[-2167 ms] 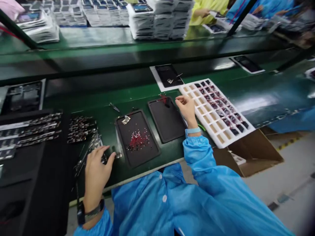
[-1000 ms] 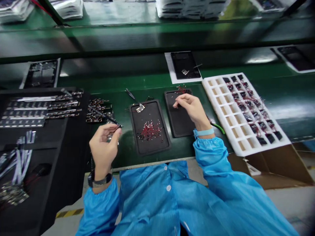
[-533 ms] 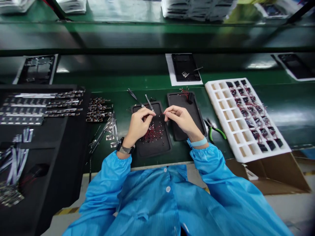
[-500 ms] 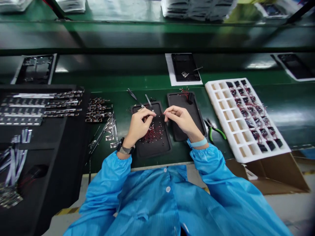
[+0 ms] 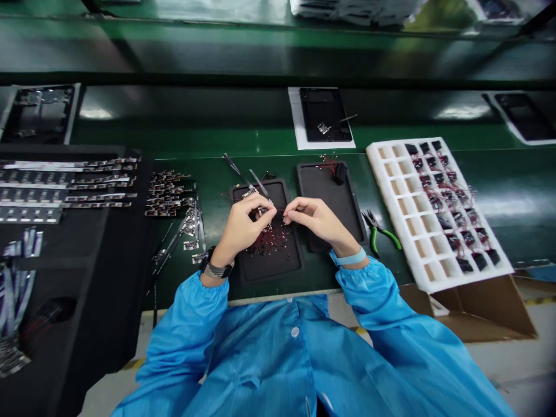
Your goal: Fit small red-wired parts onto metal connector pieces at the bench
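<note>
Near the counter's (image 5: pixel 195 289) front edge, left hand (image 5: pixel 244 229) pinches a strip (image 5: pixel 259 183) over a tray (image 5: pixel 269 271); right hand (image 5: pixel 319 221), a wire (image 5: pixel 280 209).

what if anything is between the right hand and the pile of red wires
Nothing visible: the pile of red wires lies in the dark tray, close to the right hand; the left hand is at the pile's left.
</note>
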Demonstrator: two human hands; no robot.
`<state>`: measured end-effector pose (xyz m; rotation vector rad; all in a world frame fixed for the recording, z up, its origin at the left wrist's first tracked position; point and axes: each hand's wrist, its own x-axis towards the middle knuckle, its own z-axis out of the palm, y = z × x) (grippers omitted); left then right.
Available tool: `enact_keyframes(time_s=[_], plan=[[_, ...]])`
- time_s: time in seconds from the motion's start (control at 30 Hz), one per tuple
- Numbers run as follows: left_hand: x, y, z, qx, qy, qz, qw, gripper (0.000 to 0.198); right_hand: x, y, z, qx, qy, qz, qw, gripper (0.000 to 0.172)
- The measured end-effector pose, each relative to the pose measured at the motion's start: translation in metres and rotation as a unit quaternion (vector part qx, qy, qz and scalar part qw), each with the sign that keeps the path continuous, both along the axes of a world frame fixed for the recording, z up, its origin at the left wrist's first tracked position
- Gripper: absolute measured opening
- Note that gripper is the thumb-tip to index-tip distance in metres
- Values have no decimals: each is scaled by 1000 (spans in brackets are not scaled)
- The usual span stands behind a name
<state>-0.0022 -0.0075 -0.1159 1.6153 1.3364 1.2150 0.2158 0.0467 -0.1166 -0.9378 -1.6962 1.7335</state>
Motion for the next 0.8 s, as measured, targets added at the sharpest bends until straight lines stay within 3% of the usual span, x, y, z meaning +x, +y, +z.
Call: enact_keyframes(time_s=[0.23,0.57,0.7,0.8], plan=[[0,-4,8,-5,44,-78,996,10,1,-3,9,45,-38,45,997,24],[1,-5,6,-5,63,-96,993,10,0,-10,10,185,-129,30,974,14],[0,-6,7,-32,19,-88,995,8,1,-12,8,202,-121,6,972,16],[0,-5,4,-86,-86,-48,991,5,2,-11,9,187,-112,-19,976,19]])
